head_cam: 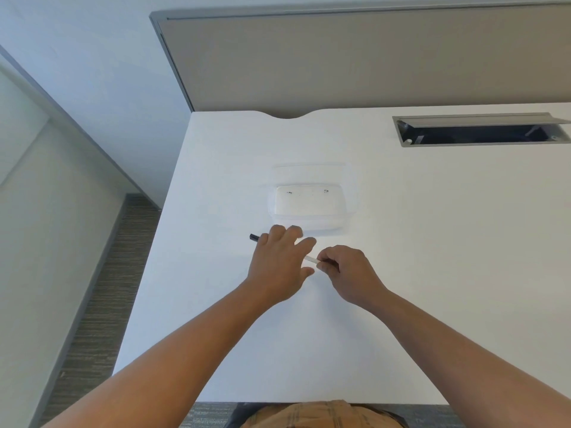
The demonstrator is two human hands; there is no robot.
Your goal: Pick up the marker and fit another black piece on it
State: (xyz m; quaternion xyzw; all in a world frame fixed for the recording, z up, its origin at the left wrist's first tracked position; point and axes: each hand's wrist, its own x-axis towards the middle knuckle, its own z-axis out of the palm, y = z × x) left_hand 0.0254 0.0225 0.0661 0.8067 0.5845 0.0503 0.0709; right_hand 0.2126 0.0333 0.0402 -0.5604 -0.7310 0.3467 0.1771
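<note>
White pen (310,259), pinched by right hand (346,273) near the clear container (309,202); left hand (278,264) lies flat over a black pen (254,237), which might roll.

White desk (401,273) — open cable hatch (479,131), grey partition (355,57)

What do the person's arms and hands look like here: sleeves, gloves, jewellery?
Both forearms are bare up to the frame edge, with no sleeves in view. The left hand and right hand wear no gloves, and no rings, watch or wristbands are visible. At the bottom edge, a tan plaid garment covers the torso.
</note>
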